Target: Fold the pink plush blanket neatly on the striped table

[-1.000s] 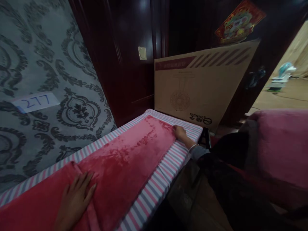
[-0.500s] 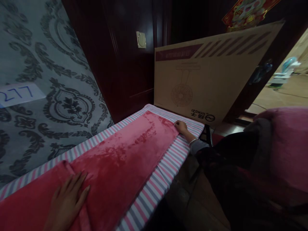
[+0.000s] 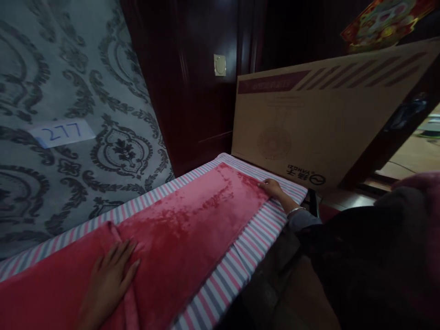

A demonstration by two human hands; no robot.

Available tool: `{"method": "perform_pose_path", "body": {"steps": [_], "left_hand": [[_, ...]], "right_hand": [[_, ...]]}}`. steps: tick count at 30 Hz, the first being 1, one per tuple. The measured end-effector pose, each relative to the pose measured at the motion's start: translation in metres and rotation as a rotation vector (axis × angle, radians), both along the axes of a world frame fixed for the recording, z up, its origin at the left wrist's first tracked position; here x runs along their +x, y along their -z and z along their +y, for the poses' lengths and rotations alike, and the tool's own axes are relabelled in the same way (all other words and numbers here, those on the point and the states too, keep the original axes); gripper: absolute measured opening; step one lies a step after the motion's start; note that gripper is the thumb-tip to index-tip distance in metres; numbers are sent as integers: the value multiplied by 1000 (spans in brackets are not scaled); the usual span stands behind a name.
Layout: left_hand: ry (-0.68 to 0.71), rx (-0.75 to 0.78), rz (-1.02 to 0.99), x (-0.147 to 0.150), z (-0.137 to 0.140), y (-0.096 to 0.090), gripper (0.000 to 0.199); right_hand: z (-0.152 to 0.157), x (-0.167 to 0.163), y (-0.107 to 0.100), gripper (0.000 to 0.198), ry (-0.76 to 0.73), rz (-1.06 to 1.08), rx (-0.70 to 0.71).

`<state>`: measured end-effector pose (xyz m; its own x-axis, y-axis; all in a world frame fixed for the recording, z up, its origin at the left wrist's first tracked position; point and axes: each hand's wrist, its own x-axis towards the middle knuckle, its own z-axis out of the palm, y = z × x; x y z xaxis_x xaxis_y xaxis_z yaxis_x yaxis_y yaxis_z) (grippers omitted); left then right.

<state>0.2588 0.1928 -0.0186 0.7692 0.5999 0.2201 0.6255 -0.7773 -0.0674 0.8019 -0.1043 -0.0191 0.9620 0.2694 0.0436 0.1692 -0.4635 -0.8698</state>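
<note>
A long piece of red plush fabric [image 3: 192, 229] lies along a board with a pink, grey and white striped cover [image 3: 220, 284]. Its pile shows lighter and darker patches. My left hand [image 3: 110, 279] rests flat on the near part, fingers spread beside a raised fold [image 3: 115, 233] across the fabric. At the far end, my right hand [image 3: 271, 187] has its fingers closed on the edge near the right corner. A bracelet [image 3: 296, 210] circles that wrist.
Patterned wallpaper [image 3: 123, 151] with a paper marked 277 [image 3: 65, 133] borders the board's left side. A large cardboard box [image 3: 319, 123] stands just past the far end, against dark red woodwork [image 3: 195, 91] with a switch [image 3: 220, 65]. Tiled floor shows at right.
My view has turned slightly left, so everything sits further right in the picture. Both hands keep about the same places on the fabric.
</note>
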Motion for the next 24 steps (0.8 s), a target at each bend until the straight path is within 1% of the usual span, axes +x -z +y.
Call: {"method": "perform_pose_path", "body": {"steps": [4, 7, 9, 11, 12, 14, 16, 17, 18, 19, 21, 22, 23, 24], "left_hand": [[-20, -5, -20, 3, -8, -4, 59], [-19, -23, -35, 3, -13, -4, 58], [-27, -49, -63, 3, -17, -6, 58], [-20, -88, -137, 3, -21, -11, 56], [-11, -118, -199, 4, -22, -14, 55], [14, -213, -374, 9, -23, -23, 52], [23, -390, -589, 18, -23, -33, 48], [10, -525, -694, 25, -23, -38, 45], [-18, -691, -790, 33, -23, -44, 42], [-64, -895, -873, 42, -23, -48, 38], [-169, -1288, -986, 60, -24, -54, 31], [-206, -1422, -1015, 69, -25, -56, 27], [-228, -1507, -1033, 77, -25, -56, 25], [-238, -1546, -1041, 85, -26, -56, 24]], "right_hand": [[-3, -25, 3, 15, -19, 58, 243], [-2, -43, -1, 14, -29, 62, 348], [5, -52, -12, 14, -24, 43, 367], [19, -64, -30, 20, -21, 12, 367], [29, -73, -40, 23, -35, -17, 361], [50, -101, -61, 27, -131, -132, 333], [68, -143, -76, 31, -355, -371, 258], [74, -167, -79, 34, -477, -475, 243], [77, -193, -79, 36, -602, -555, 219], [78, -218, -76, 39, -698, -615, 191], [75, -264, -61, 43, -841, -676, 133], [71, -282, -50, 46, -899, -679, 98], [67, -296, -38, 48, -938, -675, 68], [63, -307, -27, 49, -959, -669, 50]]}}
